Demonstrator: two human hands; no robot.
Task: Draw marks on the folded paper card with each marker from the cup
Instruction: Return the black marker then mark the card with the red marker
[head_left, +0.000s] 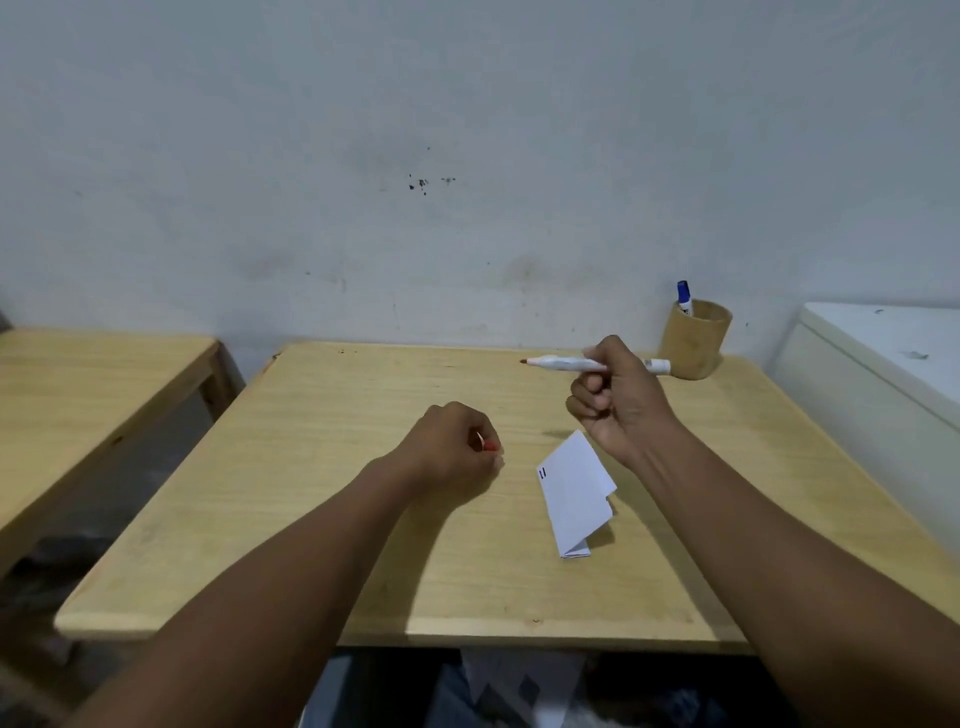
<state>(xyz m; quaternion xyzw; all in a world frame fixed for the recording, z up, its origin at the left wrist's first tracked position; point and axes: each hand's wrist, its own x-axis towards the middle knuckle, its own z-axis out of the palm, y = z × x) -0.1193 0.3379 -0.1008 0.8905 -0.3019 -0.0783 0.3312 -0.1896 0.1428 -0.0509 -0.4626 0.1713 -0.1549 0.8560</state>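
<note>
A folded white paper card (575, 493) lies on the wooden table (322, 467), with small blue marks near its left corner. My right hand (618, 400) hovers just above the card's far end, gripping an uncapped white marker (558, 361) whose red tip points left. My left hand (457, 447) is closed around the marker's red cap (488, 445), to the left of the card. A round wooden cup (693, 340) stands at the table's far right corner and holds a blue-capped marker (684, 297).
A second wooden table (78, 379) stands to the left across a gap. A white cabinet (878, 364) sits close on the right. A pale wall runs right behind the table.
</note>
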